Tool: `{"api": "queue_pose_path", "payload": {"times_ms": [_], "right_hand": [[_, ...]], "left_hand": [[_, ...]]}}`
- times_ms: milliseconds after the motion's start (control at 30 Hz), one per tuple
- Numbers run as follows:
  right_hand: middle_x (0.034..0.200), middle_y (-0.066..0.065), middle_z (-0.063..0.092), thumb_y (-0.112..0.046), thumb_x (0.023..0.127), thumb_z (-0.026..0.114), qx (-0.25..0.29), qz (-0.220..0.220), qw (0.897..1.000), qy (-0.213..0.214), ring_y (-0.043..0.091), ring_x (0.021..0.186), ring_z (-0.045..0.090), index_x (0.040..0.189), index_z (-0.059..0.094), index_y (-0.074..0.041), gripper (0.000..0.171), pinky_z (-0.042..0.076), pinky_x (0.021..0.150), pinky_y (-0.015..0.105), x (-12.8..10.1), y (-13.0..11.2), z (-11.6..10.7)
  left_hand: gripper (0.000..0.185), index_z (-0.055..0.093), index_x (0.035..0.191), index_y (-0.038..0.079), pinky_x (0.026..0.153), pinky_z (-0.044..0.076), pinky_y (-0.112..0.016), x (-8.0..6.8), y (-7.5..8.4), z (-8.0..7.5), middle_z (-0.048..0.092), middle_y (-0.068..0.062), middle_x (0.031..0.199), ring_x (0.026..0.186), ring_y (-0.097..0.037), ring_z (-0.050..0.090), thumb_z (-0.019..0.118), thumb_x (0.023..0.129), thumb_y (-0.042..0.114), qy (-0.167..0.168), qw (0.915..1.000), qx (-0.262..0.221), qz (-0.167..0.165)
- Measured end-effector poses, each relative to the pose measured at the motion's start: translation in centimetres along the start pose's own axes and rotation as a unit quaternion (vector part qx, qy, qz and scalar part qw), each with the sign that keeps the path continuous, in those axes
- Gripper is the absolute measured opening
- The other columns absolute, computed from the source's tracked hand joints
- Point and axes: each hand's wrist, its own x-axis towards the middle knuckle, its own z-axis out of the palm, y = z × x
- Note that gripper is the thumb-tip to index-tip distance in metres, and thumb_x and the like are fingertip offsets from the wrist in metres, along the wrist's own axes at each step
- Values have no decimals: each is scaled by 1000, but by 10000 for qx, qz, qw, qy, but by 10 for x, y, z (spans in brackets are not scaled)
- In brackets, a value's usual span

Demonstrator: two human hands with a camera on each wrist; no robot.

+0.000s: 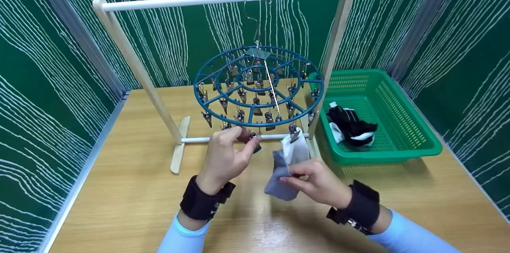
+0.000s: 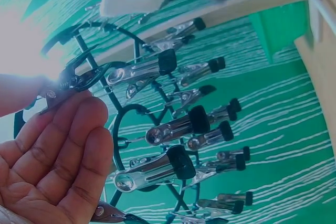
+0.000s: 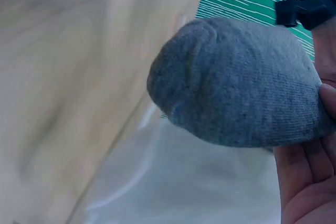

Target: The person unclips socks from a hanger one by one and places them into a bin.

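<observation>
My left hand [image 1: 228, 156] pinches a metal clip [image 2: 65, 85] at the front rim of the round blue-green clip hanger [image 1: 223, 119]. The clip's jaws stand apart in the left wrist view, with no cloth between them. With thumb and fingers, my right hand [image 1: 318, 181] holds a grey sock [image 3: 236, 82], just below and right of the left hand. Behind that sock a white sock-like cloth [image 1: 298, 149] hangs from another clip [image 1: 294, 133] on the front right of the rim. The grey sock overlaps part of the white cloth.
The hanger hooks over the white bar [image 1: 179, 2] of a wooden stand [image 1: 137, 65]. Many bare clips dangle from its rings. To the right, a green basket [image 1: 418, 147] holds black and white cloth items [image 1: 352, 125]. Green, white-streaked walls enclose the wooden table [image 1: 131, 205].
</observation>
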Motion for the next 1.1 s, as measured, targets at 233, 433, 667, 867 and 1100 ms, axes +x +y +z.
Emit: {"api": "queue_pose_path", "payload": {"times_ms": [233,433,667,867,1100], "right_hand": [[80,15,80,16,86,79,-49,-797,9964,286,17,66,76,94,81,0,18,62,62,19,5,-19,-20],[83,19,80,19,83,77,99,-1209,9910,571,16,66,73,99,80,6,22,61,62,18,9,-33,-37],[93,23,81,5,93,79,-204,-1195,9878,981,6,89,81,103,82,5,11,63,77,18,13,-41,-67],[92,11,84,15,87,78,-662,-652,9860,1382,-5,73,70,99,82,6,16,60,69,12,18,-42,-95],[89,-10,78,27,81,76,-1184,-60,9791,1654,-5,61,57,96,82,7,26,52,60,7,23,-35,-122]], "left_hand": [[19,70,82,2,74,67,-41,0,2,-1,78,-12,81,75,-23,77,81,96,8,-77,9999,49,-74],[17,72,85,0,72,66,-39,0,1,-2,78,-12,81,73,-23,77,85,92,8,-37,9999,114,24],[15,74,89,-1,73,66,-34,1,2,-1,78,-12,82,74,-23,76,85,92,9,-150,9997,107,-184],[15,75,91,-1,75,67,-40,2,3,-1,79,-13,84,77,-24,77,85,93,10,-207,9993,67,-312],[14,76,93,-1,76,67,-44,2,1,1,80,-13,87,78,-25,78,84,94,10,-203,9991,-8,-362]]}}
